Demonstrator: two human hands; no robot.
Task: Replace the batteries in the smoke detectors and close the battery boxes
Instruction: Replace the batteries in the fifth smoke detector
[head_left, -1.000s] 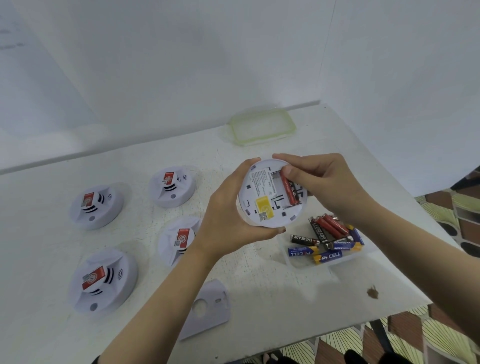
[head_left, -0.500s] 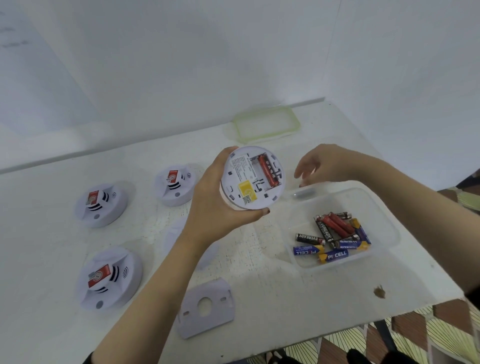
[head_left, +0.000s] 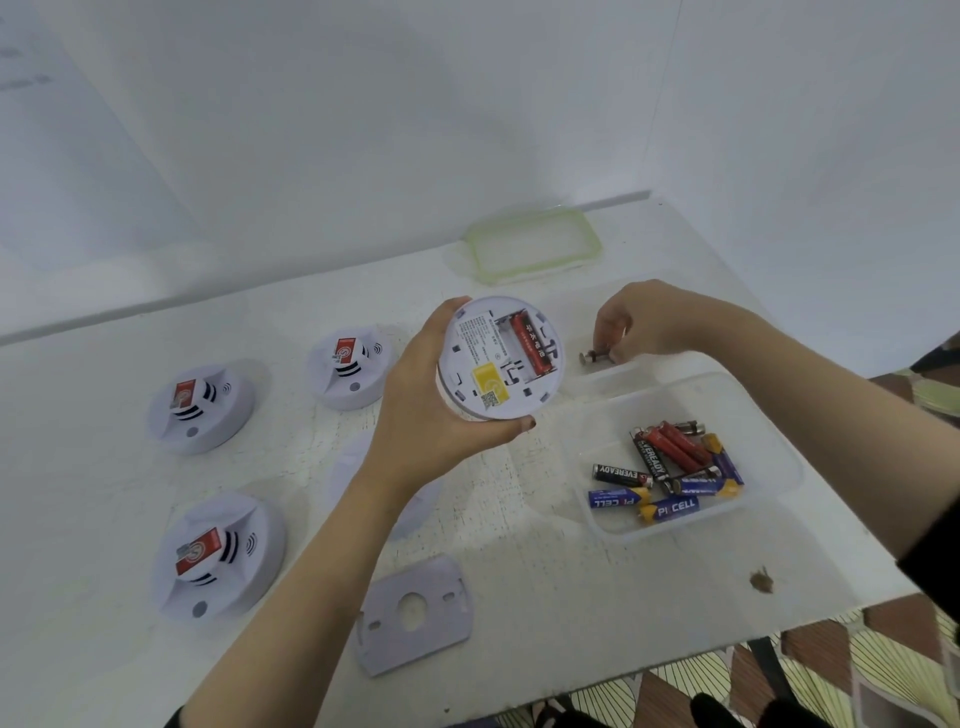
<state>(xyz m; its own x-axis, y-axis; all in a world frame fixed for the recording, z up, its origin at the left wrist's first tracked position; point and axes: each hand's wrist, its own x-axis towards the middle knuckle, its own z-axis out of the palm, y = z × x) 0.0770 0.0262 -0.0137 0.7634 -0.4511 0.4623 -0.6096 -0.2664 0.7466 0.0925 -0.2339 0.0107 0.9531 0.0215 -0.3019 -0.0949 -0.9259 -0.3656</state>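
Here — battery (head_left: 592, 358) in right fingers (head_left: 607, 335)

The white table (head_left: 545, 597) carries a smoke detector (head_left: 202, 408) at ten o'clock, a second detector (head_left: 348, 366) at eleven and a third detector (head_left: 218, 556) at eight, all dome side up. A fourth detector (head_left: 348, 467) near the centre is mostly hidden behind an arm. A flat mounting plate (head_left: 415, 613) lies at six. A clear tub (head_left: 769, 441) at three holds loose batteries (head_left: 670, 467). A green-rimmed lid (head_left: 535, 249) lies at one, and a small brown mark (head_left: 761, 579) shows at four.
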